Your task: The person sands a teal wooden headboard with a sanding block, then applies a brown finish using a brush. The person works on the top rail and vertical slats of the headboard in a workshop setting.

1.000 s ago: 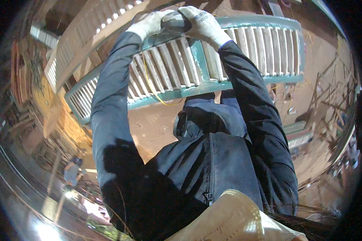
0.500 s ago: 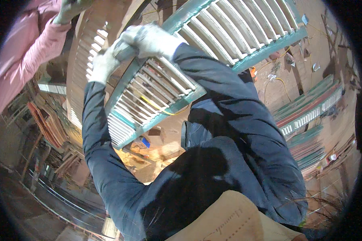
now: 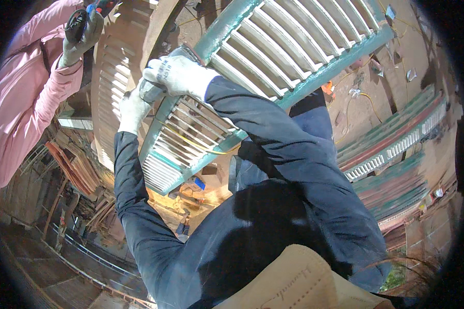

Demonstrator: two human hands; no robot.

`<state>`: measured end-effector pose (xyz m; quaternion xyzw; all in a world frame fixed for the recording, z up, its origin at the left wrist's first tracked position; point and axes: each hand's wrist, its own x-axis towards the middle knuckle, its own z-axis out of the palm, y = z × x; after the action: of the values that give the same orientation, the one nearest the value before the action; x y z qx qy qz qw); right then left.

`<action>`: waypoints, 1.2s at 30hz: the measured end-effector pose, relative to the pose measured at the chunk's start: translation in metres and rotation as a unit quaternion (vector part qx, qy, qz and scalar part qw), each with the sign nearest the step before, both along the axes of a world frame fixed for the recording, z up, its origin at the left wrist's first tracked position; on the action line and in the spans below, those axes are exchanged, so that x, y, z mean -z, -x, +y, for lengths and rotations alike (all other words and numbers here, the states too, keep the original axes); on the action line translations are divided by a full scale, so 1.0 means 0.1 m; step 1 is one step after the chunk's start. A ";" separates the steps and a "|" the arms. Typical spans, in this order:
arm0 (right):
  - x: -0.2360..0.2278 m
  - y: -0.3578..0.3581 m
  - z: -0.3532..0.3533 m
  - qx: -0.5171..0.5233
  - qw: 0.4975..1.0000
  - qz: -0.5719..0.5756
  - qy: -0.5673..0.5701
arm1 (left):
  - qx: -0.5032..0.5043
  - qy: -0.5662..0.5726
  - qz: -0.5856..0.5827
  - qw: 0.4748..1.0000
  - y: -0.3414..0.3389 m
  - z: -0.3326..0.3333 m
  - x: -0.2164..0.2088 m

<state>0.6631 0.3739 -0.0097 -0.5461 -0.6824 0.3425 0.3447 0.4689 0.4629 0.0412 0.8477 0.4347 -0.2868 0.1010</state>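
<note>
Both your hands are on the grey tool (image 3: 153, 91), gloved in white, set close together over the far rail of the teal-and-white shutter (image 3: 278, 49). Right hand (image 3: 179, 76): curled over the tool's top, knuckles up, wrist toward you. Your right forearm comes from the lower right and slants up and left across your front, over the shutter, elbow well out to the side. Left hand (image 3: 134, 107): wrapped around the near-left end, a bit lower than the right. Your left forearm rises almost upright from a bent elbow, alongside the shutter's left end. Neither hand is spread. Your gloves cover most of the tool, so I can't tell its exact kind or whether its underside touches the rail.

Shutter runs on a slant in front of you, lower left to upper right, slats facing up; your right sleeve hides its middle. Yellow cord (image 3: 186, 140) lies across the slats at the left part, below your right forearm.

Past your left hand: a brown shutter (image 3: 113, 72), near it. Beyond that, a co-worker in a pink sleeve (image 3: 59, 92), gloved hand (image 3: 87, 38) raised. Stacked shutters (image 3: 397, 144) lie on the floor, right side.
</note>
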 end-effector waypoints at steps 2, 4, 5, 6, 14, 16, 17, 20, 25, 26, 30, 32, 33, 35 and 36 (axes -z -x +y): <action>-0.06 -0.04 -0.12 -0.015 0.999 0.022 0.032 | -0.005 0.009 0.021 1.000 -0.16 -0.18 -0.10; -0.07 -0.05 -0.21 0.011 1.000 0.011 0.018 | -0.021 0.025 0.044 0.998 -0.30 -0.24 -0.17; -0.07 -0.05 -0.21 0.012 1.000 0.013 0.022 | -0.042 0.028 0.002 0.999 -0.21 -0.19 -0.12; -0.10 -0.06 -0.12 -0.008 0.999 -0.009 0.035 | -0.060 0.033 -0.044 0.997 -0.09 -0.15 -0.04; -0.11 0.04 -0.25 0.075 0.997 -0.027 0.001 | 0.076 -0.003 0.027 0.997 -0.07 -0.11 -0.05; -0.10 -0.01 -0.30 0.108 0.993 -0.021 -0.047 | 0.085 -0.014 -0.089 0.992 -0.05 -0.10 0.03; -0.11 0.02 -0.25 0.078 0.997 0.000 -0.027 | 0.066 -0.022 0.000 0.998 0.01 -0.07 -0.01; -0.17 0.00 -0.10 0.001 0.998 -0.024 0.065 | 0.011 0.002 0.127 0.992 -0.02 -0.02 0.05; -0.03 -0.03 -0.27 0.045 0.998 -0.025 0.028 | -0.003 0.047 0.010 0.999 -0.23 -0.18 -0.11; -0.12 -0.07 -0.22 0.024 0.998 -0.049 0.031 | -0.039 0.072 0.016 0.996 -0.30 -0.21 -0.21; -0.04 0.00 0.22 -0.045 0.997 -0.055 -0.004 | -0.077 0.028 0.032 0.996 0.13 -0.14 0.31; -0.05 0.11 0.33 -0.092 0.994 -0.054 -0.024 | -0.117 0.011 0.052 0.992 0.60 -0.17 0.51; 0.01 0.13 0.36 -0.102 0.992 -0.068 -0.030 | -0.110 0.038 0.034 0.993 0.54 -0.18 0.48; -0.06 0.10 0.29 -0.105 0.986 -0.084 -0.096 | 0.021 -0.122 -0.023 0.992 0.55 -0.38 0.51; -0.02 -0.01 0.22 -0.121 0.984 -0.105 -0.080 | -0.111 0.014 -0.114 0.987 0.13 -0.41 0.17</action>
<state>0.6638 0.3958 -0.0081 -0.4628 -0.8011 0.2670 0.2699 0.4556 0.4217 0.0238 0.8199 0.5076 -0.1815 0.1926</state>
